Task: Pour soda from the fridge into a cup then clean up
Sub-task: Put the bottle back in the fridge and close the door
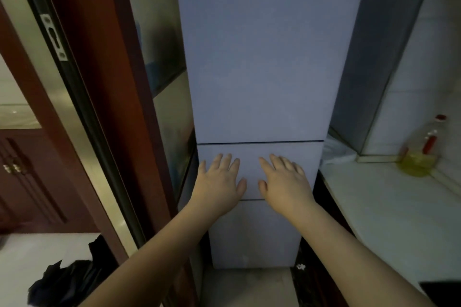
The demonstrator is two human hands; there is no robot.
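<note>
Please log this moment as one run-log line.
fridge: closed | left hand: flat on middle door | right hand: same | soda: unseen

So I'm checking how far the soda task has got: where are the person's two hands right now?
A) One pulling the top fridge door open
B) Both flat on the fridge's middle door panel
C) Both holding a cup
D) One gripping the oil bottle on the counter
B: the left hand and right hand lie open, fingers spread, side by side against the fridge's middle door panel, and all the doors look closed.
</note>
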